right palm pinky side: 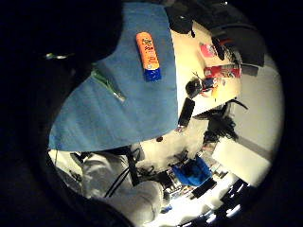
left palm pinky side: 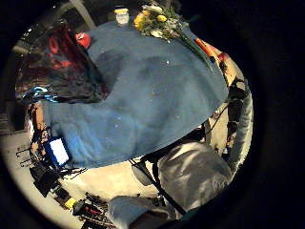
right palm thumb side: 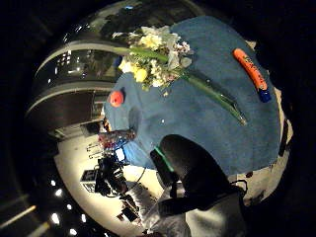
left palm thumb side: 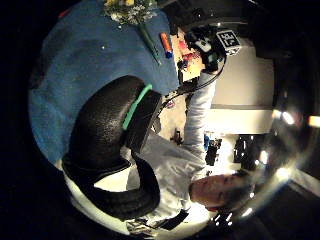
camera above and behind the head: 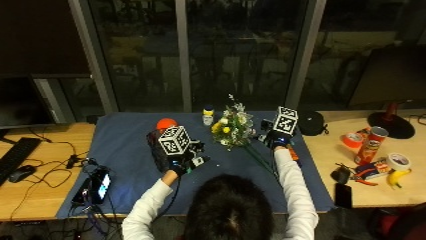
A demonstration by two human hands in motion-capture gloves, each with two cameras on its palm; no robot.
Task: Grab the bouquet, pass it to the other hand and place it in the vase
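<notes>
Head [camera above and behind the head: 226, 210] lowest in outside view, both forearms reaching up over the blue cloth [camera above and behind the head: 126, 150] on the bench [camera above and behind the head: 40, 150]. Bouquet [camera above and behind the head: 233, 131] lies flat on the cloth, untouched; blooms point away from the person, stems [camera above and behind the head: 261, 159] trail back toward them. Landmark = bouquet.

Right hand [camera above and behind the head: 276, 138] hovers just beside the bouquet, above the stems. Its grip: cannot tell, fingers hidden under the marker. Orange tube [right palm pinky side: 148, 56] lies just past the stems, on the right hand's side.

Left hand [camera above and behind the head: 181, 161] well apart from the bouquet, over bare cloth, nothing in it; fingers look loosely curled, thumb [left palm thumb side: 107, 135] fills its palm view.

Step, my read: first one, pickup not yet done. Right hand is nearer, so likely it takes the stems.

Next move needs: right hand down onto the stems clear of the blooms, lift, hand over to left.

Vase: can't pick it out for sure. Dark wrapped object [camera above and behind the head: 158, 147] next to the left hand is a candidate, unconfirmed.
</notes>
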